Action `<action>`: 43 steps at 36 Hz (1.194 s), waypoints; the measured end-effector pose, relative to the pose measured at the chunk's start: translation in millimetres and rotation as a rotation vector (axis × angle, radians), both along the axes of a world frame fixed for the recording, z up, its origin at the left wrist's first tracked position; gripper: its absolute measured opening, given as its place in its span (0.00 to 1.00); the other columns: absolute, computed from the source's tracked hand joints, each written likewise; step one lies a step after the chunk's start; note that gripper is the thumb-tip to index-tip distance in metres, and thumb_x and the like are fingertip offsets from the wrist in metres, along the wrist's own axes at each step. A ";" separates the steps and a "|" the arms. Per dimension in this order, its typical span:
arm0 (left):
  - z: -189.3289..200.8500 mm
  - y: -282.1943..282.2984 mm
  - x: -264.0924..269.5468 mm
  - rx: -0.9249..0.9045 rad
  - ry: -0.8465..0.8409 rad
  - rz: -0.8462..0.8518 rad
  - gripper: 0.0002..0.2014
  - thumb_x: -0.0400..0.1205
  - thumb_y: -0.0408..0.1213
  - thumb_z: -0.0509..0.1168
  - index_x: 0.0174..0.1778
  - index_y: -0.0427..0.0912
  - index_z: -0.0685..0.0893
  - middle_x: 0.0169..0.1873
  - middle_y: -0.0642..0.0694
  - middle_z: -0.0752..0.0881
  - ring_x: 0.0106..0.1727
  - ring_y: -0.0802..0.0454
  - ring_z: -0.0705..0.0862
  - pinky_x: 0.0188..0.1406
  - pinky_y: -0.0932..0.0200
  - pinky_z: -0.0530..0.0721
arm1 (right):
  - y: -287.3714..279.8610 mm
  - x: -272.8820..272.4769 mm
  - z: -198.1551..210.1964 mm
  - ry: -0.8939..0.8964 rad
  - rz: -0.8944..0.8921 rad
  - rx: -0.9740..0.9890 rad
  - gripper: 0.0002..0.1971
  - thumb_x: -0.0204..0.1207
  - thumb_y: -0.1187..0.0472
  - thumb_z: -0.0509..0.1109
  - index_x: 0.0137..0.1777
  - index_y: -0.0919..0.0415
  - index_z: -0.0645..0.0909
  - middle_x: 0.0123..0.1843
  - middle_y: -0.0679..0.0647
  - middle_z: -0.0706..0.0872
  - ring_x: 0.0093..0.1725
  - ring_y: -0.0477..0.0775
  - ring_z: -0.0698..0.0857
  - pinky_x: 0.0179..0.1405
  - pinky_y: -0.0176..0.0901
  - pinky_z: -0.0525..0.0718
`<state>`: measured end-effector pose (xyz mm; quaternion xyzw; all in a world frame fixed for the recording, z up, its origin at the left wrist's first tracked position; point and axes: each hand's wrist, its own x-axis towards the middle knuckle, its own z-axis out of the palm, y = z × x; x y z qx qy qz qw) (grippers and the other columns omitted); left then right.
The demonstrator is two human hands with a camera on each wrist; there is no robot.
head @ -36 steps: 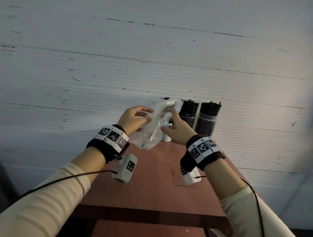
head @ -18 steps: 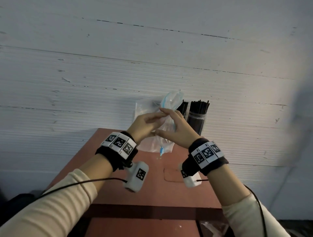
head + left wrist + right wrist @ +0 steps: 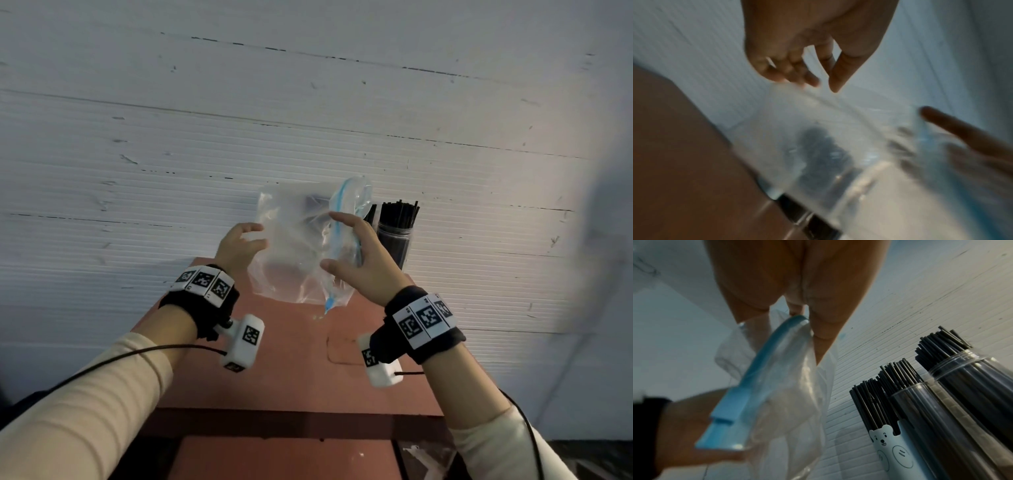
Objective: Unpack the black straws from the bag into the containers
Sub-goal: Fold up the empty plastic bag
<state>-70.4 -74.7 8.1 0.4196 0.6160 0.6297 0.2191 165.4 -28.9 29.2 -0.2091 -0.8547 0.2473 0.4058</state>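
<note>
the left hand (image 3: pixel 239 245) pinched the left edge of the clear bag (image 3: pixel 294 253), the right hand (image 3: pixel 359 263) grasped its zip side, above the table (image 3: pixel 291 359). black straws (image 3: pixel 399 212) stood in containers (image 3: pixel 394 245) behind. the bag seemed empty; next, to lay it aside.

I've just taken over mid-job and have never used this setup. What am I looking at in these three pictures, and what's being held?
There is no machine here, only a person's two bare hands, with tagged wristbands and a small white camera under each wrist. The wide picture comes from a head camera looking down. The other two look along each hand. The left hand and right hand hold a clear bag with a blue zip strip above the reddish table. The bag looks empty. At the table's back, by the wall, stand two clear containers and a pale blue bear-printed holder, all packed with black straws.
</note>
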 end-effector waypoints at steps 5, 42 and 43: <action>-4.2 -7.3 -3.5 -0.099 -0.207 -0.277 0.21 0.77 0.41 0.72 0.66 0.63 0.80 0.61 0.49 0.79 0.61 0.43 0.80 0.59 0.43 0.81 | 2.7 5.6 -5.7 0.029 0.039 -0.027 0.33 0.74 0.60 0.76 0.76 0.43 0.67 0.75 0.44 0.68 0.77 0.42 0.66 0.78 0.40 0.63; 10.0 -7.2 59.6 0.255 0.446 -0.463 0.22 0.77 0.27 0.71 0.64 0.50 0.79 0.66 0.59 0.81 0.72 0.64 0.75 0.59 0.58 0.84 | 21.3 -21.2 -7.8 0.028 -0.114 -0.057 0.28 0.78 0.68 0.66 0.74 0.45 0.66 0.51 0.49 0.78 0.16 0.40 0.73 0.21 0.30 0.76; 11.8 -7.5 59.4 0.262 0.428 -0.407 0.21 0.77 0.26 0.70 0.63 0.50 0.80 0.63 0.58 0.82 0.66 0.60 0.81 0.57 0.56 0.87 | 22.3 -19.2 -8.2 0.033 -0.123 -0.061 0.28 0.78 0.69 0.66 0.74 0.46 0.67 0.45 0.42 0.74 0.16 0.40 0.73 0.21 0.28 0.75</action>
